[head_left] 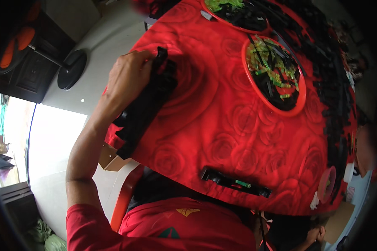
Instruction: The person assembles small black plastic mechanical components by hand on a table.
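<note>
My left hand (130, 75) reaches out over the left edge of the table, fingers curled against a bundle of long black pieces (144, 104). The bundle slants across the table's left corner, and its near end sticks out past the edge. Its exact kind is hard to make out. Close to the front edge lies a single long black piece (234, 183) with a small green strip on it, apart from my hand. My right hand is not in view.
A red rose-patterned cloth covers the table (222, 121). A red-rimmed dish (298, 109) holds small green and black pieces; another such dish (243, 28) stands farther back. Many black pieces (335, 96) line the right side. Another person's hands (316, 235) show at lower right.
</note>
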`<state>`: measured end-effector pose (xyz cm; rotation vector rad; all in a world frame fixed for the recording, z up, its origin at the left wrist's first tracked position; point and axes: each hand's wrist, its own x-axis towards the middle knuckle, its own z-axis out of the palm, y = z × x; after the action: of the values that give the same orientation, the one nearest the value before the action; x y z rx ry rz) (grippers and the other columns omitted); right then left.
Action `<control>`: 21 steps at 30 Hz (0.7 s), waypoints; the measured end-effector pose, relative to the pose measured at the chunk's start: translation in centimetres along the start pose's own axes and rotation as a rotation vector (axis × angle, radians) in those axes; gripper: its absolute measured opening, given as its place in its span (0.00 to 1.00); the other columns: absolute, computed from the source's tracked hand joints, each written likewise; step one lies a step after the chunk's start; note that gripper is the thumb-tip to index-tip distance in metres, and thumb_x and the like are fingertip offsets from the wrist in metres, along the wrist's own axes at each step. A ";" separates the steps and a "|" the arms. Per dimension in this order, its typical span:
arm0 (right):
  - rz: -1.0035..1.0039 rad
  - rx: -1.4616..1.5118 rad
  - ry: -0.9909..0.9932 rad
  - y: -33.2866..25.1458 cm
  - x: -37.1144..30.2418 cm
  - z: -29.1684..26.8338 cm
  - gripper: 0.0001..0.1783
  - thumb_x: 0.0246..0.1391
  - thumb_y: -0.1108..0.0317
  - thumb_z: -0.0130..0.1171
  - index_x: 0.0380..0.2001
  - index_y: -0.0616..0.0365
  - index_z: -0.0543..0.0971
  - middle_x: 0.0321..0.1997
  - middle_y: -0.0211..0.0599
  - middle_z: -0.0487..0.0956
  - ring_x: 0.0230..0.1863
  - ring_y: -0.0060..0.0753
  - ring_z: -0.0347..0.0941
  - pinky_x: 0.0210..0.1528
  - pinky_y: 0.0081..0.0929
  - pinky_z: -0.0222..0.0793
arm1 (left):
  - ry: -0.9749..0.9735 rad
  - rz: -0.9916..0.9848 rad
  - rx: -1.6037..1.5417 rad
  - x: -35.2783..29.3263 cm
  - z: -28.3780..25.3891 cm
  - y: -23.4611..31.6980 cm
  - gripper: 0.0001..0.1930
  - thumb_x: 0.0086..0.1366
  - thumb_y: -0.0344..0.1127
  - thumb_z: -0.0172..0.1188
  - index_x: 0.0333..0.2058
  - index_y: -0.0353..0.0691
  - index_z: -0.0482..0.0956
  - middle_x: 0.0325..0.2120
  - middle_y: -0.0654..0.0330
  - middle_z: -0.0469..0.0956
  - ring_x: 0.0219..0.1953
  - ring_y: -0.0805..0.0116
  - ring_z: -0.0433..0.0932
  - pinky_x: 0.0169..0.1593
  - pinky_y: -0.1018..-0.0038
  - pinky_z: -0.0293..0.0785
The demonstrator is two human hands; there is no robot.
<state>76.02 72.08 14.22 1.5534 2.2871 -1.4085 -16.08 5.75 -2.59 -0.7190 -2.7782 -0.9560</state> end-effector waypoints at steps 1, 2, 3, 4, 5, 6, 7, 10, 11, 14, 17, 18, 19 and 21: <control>-0.007 0.049 -0.039 3.0 2.3 5.0 0.16 0.67 0.71 0.60 0.55 0.65 0.76 0.54 0.38 0.83 0.55 0.36 0.81 0.62 0.35 0.76 | -0.021 -0.018 0.094 0.6 -1.0 1.4 0.12 0.69 0.32 0.61 0.49 0.39 0.87 0.40 0.46 0.85 0.41 0.47 0.86 0.46 0.59 0.80; 0.010 0.104 -0.082 4.7 4.6 10.0 0.15 0.67 0.71 0.59 0.54 0.65 0.76 0.53 0.38 0.83 0.53 0.36 0.81 0.61 0.35 0.76 | 0.013 0.040 0.216 0.7 -1.7 1.9 0.12 0.68 0.32 0.62 0.48 0.40 0.87 0.40 0.46 0.84 0.44 0.44 0.85 0.48 0.56 0.78; 0.031 0.151 -0.121 5.4 6.3 14.9 0.15 0.67 0.70 0.59 0.53 0.65 0.76 0.52 0.38 0.83 0.52 0.36 0.81 0.60 0.35 0.76 | 0.011 0.050 0.260 1.1 -2.4 2.2 0.12 0.68 0.32 0.62 0.48 0.40 0.87 0.40 0.46 0.84 0.44 0.44 0.85 0.48 0.56 0.78; 0.051 0.163 -0.137 5.2 6.2 17.4 0.14 0.68 0.70 0.59 0.53 0.65 0.76 0.51 0.38 0.82 0.51 0.36 0.80 0.58 0.35 0.76 | 0.004 0.053 0.254 1.0 -2.7 1.4 0.13 0.68 0.31 0.61 0.49 0.41 0.87 0.39 0.47 0.84 0.44 0.44 0.84 0.47 0.55 0.78; 0.072 0.174 -0.151 4.8 5.9 19.7 0.14 0.68 0.69 0.58 0.52 0.65 0.76 0.50 0.38 0.82 0.50 0.36 0.80 0.57 0.35 0.75 | -0.004 0.058 0.247 0.9 -3.0 0.7 0.13 0.68 0.31 0.61 0.49 0.41 0.87 0.39 0.47 0.83 0.43 0.44 0.84 0.47 0.55 0.77; 0.094 0.186 -0.164 4.4 5.5 22.1 0.13 0.68 0.69 0.58 0.51 0.65 0.76 0.49 0.38 0.82 0.49 0.36 0.80 0.56 0.35 0.75 | -0.005 0.053 0.248 0.6 -3.5 0.5 0.13 0.68 0.31 0.61 0.49 0.41 0.87 0.39 0.47 0.83 0.43 0.44 0.84 0.47 0.55 0.77; 0.116 0.194 -0.172 3.5 5.2 24.3 0.13 0.68 0.68 0.57 0.50 0.65 0.77 0.48 0.37 0.82 0.48 0.35 0.80 0.54 0.35 0.75 | -0.053 0.128 0.255 0.3 -3.7 0.5 0.14 0.68 0.30 0.60 0.50 0.41 0.87 0.38 0.47 0.83 0.42 0.44 0.84 0.46 0.54 0.77; 0.181 0.229 -0.195 0.4 4.2 31.4 0.12 0.69 0.66 0.56 0.48 0.64 0.77 0.45 0.37 0.82 0.45 0.35 0.79 0.50 0.35 0.74 | -0.122 0.185 0.249 -1.2 -4.2 0.8 0.15 0.68 0.27 0.59 0.51 0.39 0.86 0.37 0.46 0.82 0.41 0.44 0.83 0.46 0.54 0.77; 0.203 0.245 -0.201 -0.8 3.8 33.9 0.12 0.69 0.66 0.56 0.48 0.64 0.77 0.44 0.37 0.81 0.44 0.35 0.79 0.49 0.35 0.74 | -0.145 0.168 0.239 -1.8 -4.5 1.0 0.16 0.68 0.26 0.59 0.52 0.38 0.86 0.37 0.45 0.82 0.40 0.44 0.83 0.46 0.55 0.77; 0.272 0.296 -0.215 -4.5 1.9 40.4 0.12 0.69 0.64 0.55 0.45 0.64 0.78 0.41 0.37 0.81 0.41 0.34 0.79 0.45 0.35 0.74 | -0.282 0.095 0.047 -3.0 -5.9 1.2 0.19 0.71 0.29 0.58 0.59 0.38 0.83 0.41 0.44 0.82 0.42 0.45 0.83 0.49 0.55 0.78; 0.356 0.362 -0.178 -7.1 -0.8 44.9 0.13 0.70 0.63 0.53 0.43 0.63 0.78 0.38 0.36 0.81 0.37 0.33 0.78 0.41 0.34 0.73 | -0.131 0.031 -0.142 -4.6 -5.7 3.1 0.23 0.73 0.33 0.59 0.65 0.37 0.78 0.45 0.47 0.81 0.43 0.55 0.83 0.51 0.62 0.78; 0.381 0.385 -0.171 -8.1 -1.3 46.3 0.14 0.70 0.62 0.53 0.42 0.63 0.78 0.37 0.36 0.80 0.36 0.33 0.78 0.40 0.34 0.73 | -0.058 0.002 -0.126 -5.5 -6.0 2.6 0.23 0.75 0.35 0.60 0.66 0.36 0.77 0.47 0.50 0.80 0.45 0.60 0.82 0.52 0.65 0.77; 0.405 0.413 -0.160 -9.1 -1.7 47.6 0.14 0.70 0.62 0.53 0.42 0.63 0.78 0.36 0.36 0.80 0.35 0.33 0.78 0.39 0.34 0.73 | 0.015 -0.021 -0.113 -6.4 -6.5 1.7 0.24 0.76 0.38 0.60 0.67 0.36 0.76 0.49 0.52 0.80 0.47 0.64 0.81 0.53 0.68 0.76; 0.458 0.471 -0.120 -11.1 -2.6 49.9 0.15 0.71 0.61 0.52 0.40 0.63 0.79 0.34 0.36 0.80 0.33 0.33 0.77 0.36 0.34 0.72 | 0.141 -0.181 -0.235 -9.2 -6.3 -1.2 0.23 0.78 0.40 0.57 0.65 0.32 0.77 0.47 0.55 0.80 0.49 0.66 0.80 0.55 0.70 0.75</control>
<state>47.72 34.91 -6.61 1.8793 1.4569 -1.9040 -8.81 -2.54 -0.55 -0.4107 -2.6694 -1.3286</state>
